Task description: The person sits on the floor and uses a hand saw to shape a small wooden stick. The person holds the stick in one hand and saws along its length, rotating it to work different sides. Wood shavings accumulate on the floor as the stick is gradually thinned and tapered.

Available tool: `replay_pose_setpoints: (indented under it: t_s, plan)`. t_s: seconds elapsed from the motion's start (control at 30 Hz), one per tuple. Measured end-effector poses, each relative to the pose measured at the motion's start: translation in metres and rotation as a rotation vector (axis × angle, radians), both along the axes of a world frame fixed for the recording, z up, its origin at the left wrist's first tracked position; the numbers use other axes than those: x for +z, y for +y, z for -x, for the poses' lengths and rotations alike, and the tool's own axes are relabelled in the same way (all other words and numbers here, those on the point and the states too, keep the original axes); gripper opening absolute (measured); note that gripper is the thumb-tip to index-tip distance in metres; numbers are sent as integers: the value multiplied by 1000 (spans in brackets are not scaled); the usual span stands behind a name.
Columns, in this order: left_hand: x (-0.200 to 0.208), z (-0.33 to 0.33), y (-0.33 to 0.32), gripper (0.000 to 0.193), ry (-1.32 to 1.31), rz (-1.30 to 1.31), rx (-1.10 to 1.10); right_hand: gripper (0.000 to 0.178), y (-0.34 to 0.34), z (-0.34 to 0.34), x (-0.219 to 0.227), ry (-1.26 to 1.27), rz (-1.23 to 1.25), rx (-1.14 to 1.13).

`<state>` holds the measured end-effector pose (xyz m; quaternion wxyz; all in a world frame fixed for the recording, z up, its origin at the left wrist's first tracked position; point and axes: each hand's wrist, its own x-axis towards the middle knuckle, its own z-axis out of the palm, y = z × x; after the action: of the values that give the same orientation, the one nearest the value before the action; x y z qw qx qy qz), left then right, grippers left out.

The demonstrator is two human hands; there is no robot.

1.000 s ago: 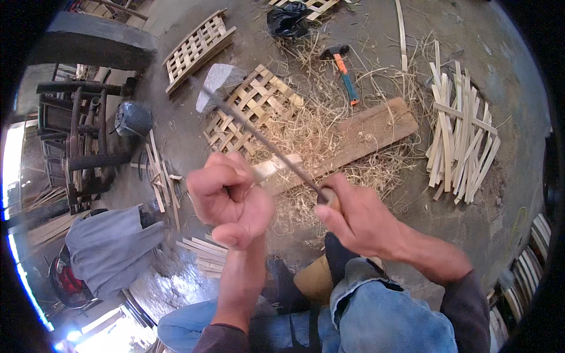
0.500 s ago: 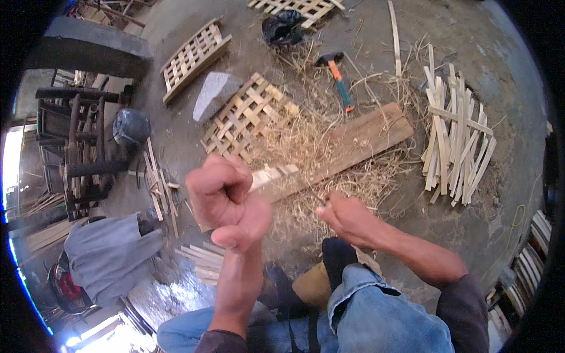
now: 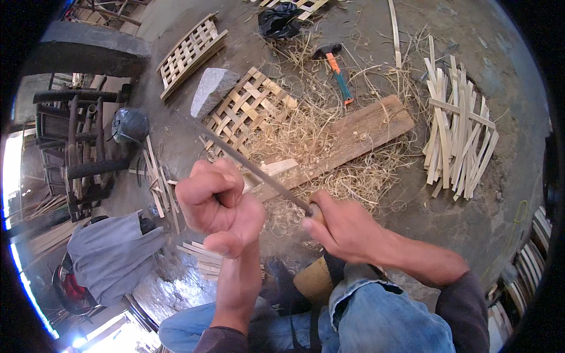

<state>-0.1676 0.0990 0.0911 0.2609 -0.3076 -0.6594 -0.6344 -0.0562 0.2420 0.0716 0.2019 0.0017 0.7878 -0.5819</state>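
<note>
My left hand is curled closed around a pale wooden strip, whose free end sticks out to the right above the shavings. My right hand grips a knife by its short wooden handle. The long narrow blade points up and left, crossing over the strip in this view. Under both lies a brown wooden board, slanting up to the right. Curly wood shavings cover the ground around it.
A woven lattice panel and a grey stone block lie beyond my left hand. A hammer rests past the board. Slats are piled at right, more strips near my left forearm. Another lattice lies farther off.
The knife blade, hardly visible before, now stretches up and left across the strip. My right hand has turned and shifted slightly. My left hand keeps its closed grip.
</note>
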Motion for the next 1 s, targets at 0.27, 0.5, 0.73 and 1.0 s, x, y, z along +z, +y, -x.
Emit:
replay_pose_setpoints:
  t_s: [0.27,0.5,0.73,1.0]
  plan:
    - [-4,-3,3,81,4,-3,24,42,6,3,-30,-20,-76,101]
    - [0,-4,1,79,-1,-77,10,41,4,-13,-3,137,99,-103]
    - [0,-4,-1,79,-21,3,23,41,5,-9,0,48,11,-11]
    - [-3,-10,-3,77,-5,36,89,42,-3,-8,-18,-14,-76,79]
